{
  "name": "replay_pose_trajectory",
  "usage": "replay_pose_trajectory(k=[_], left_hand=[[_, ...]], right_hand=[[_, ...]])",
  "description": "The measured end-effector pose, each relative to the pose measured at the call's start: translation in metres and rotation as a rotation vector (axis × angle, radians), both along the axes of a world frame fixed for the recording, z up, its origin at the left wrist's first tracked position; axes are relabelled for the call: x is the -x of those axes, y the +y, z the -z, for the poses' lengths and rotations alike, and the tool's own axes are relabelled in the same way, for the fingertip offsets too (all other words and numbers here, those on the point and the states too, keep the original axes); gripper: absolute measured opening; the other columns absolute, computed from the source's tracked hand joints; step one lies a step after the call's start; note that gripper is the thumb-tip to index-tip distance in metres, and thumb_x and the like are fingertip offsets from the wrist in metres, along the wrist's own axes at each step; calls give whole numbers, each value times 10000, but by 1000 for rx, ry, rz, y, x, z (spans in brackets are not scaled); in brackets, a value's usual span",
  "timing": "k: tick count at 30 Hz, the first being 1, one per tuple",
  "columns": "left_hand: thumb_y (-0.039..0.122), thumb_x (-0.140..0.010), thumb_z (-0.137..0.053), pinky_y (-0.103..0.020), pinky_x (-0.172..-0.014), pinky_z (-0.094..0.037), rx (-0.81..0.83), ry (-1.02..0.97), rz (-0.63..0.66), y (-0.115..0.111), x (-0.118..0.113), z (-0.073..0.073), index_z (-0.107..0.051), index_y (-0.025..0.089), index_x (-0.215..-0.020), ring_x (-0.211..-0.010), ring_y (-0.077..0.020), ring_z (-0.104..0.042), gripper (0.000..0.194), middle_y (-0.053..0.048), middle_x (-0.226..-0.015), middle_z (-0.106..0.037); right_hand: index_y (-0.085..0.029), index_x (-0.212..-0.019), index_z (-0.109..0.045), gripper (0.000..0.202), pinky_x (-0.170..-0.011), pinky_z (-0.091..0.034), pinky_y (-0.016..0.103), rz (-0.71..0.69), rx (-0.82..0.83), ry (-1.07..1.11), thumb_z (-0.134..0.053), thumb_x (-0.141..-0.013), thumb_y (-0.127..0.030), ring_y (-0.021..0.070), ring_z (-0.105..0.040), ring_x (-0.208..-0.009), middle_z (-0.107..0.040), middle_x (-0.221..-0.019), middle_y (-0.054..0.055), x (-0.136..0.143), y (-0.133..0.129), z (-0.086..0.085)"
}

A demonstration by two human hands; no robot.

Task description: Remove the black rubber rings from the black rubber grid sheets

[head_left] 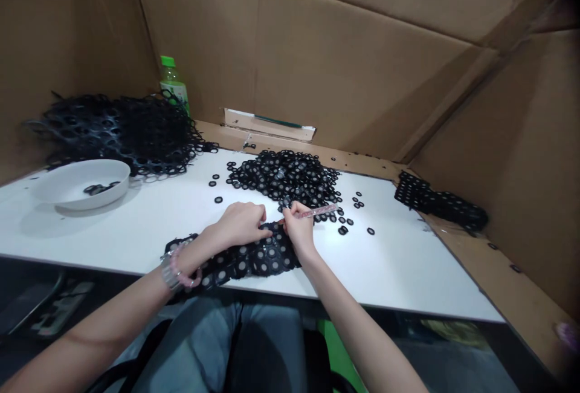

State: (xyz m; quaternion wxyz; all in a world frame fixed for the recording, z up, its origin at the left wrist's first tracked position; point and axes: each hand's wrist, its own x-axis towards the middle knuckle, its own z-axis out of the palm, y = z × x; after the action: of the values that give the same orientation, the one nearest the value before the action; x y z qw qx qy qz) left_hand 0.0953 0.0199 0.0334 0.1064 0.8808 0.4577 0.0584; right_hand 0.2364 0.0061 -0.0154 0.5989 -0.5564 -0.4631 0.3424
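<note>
Ideally, we brace the black strip (263, 258) with our left hand (240, 224), grip unclear, guiding the pen-like tool (321, 210) pinched in our right hand (299, 228)

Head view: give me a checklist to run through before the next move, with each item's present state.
1. Tool held in right hand: ok, gripped like a pen.
2. Left hand on black sheet: ok, at its upper edge.
3. Tool tip touching sheet: cannot tell, too small.
4. Sheet wholly on table: not ok, its left part overhangs the near edge.
5. Discs all in pile: not ok, several lie apart.
6. Bowl upright: ok.
</note>
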Motion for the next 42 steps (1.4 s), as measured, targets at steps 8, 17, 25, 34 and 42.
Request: replay_pose_trajectory(k=[8,17,25,34,42], left_hand=[[411,-791,-403,-230,-534,-307,326,-206,180,16,9,21,-518,160,-574,-547,-136,-451,350,13,-538,-498],[389,-759,-458,-233,-655,-360,415,-433,196,25,14,34,-553,149,-655,-674,-152,-475,279,-3,-672,-535],[389,-720,-493,-231,-665,-346,573,-606,213,27,13,34,-528,152,-620,-668,-143,-436,260,14,-638,-485],[511,-643,-561,-251,-688,-256,370,-154,39,10,6,13,-430,159,-486,-572,-122,-349,408,62,-470,-321],[509,-665,-524,-230,-700,-275,395,-178,103,18,13,22,-474,173,-572,-650,-154,-411,352,46,-553,-450]], right_hand=[[-217,-467,-290,239,-438,-285,215,21,-24,-224,-483,-575,-127,98,-351,-416,-289,-405,-91,0,-6,-2],[-213,-467,-280,256,-458,-266,221,-15,-64,-273,-486,-586,-118,96,-328,-440,-300,-427,-83,1,-6,-2],[-215,-470,-249,256,-462,-226,240,-31,-149,-431,-443,-589,-100,100,-290,-445,-269,-439,-74,6,-8,-2],[-230,-500,-271,233,-371,-290,204,26,-36,17,-468,-602,-158,97,-399,-339,-312,-366,-106,-4,-10,-5],[-218,-437,-298,256,-417,-319,212,-85,-35,-195,-493,-584,-139,97,-412,-381,-347,-371,-85,-2,-29,-7]])
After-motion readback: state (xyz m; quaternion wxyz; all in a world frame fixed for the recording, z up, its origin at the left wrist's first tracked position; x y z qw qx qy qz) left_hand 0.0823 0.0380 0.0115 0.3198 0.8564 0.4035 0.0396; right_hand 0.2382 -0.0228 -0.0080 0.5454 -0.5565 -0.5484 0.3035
